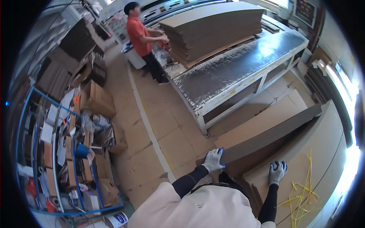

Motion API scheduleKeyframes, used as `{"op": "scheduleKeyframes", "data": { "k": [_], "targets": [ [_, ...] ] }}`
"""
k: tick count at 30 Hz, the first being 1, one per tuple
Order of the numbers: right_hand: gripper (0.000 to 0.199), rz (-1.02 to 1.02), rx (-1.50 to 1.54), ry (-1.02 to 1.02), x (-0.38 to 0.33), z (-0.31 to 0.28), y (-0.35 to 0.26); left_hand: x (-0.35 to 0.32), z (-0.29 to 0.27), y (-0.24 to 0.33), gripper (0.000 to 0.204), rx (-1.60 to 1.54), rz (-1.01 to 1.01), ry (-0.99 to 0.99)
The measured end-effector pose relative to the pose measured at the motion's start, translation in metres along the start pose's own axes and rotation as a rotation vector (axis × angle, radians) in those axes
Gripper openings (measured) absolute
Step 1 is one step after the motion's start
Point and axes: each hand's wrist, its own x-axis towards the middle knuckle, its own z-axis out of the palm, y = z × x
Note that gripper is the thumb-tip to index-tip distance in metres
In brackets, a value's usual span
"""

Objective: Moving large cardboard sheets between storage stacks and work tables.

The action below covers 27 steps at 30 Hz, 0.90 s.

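Both my hands wear grey-white work gloves with blue fingertips. My left hand (213, 160) is at the near end of a long brown cardboard sheet (266, 135), its fingers and thumb closed about the edge. That sheet stands tilted on its long side. My right hand (278, 173) is over a stack of flat cardboard (327, 148) at my right, fingers apart and slightly bent, with nothing in them. Whether its palm touches the top sheet I cannot tell. Loose yellow strapping strips (304, 195) lie tangled on that stack, to the right of my right forearm.
Ahead stands a long metal-framed table (235, 72) bearing a tall pile of cardboard sheets (216, 36). A person in a red top (140, 40) works at its left end. A blue-framed rack (57, 152) of cluttered boxes and a carton (97, 99) line the left. A white line (146, 121) crosses the floor.
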Motion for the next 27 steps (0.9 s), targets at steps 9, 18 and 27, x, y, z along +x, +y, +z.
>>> {"op": "scheduleKeyframes", "data": {
  "k": [9,18,27],
  "targets": [
    [0.028,0.038,-0.001,-0.051,0.001,0.002,0.01,0.003,-0.004,0.007,0.113,-0.03,-0.006,0.004],
    [0.027,0.039,-0.012,-0.04,0.001,-0.002,0.003,0.003,-0.006,0.005,0.113,-0.013,-0.003,-0.016],
    [0.028,0.054,0.025,-0.016,0.001,-0.001,0.001,0.002,-0.002,0.004,0.117,0.025,-0.005,-0.01]
  ]
}}
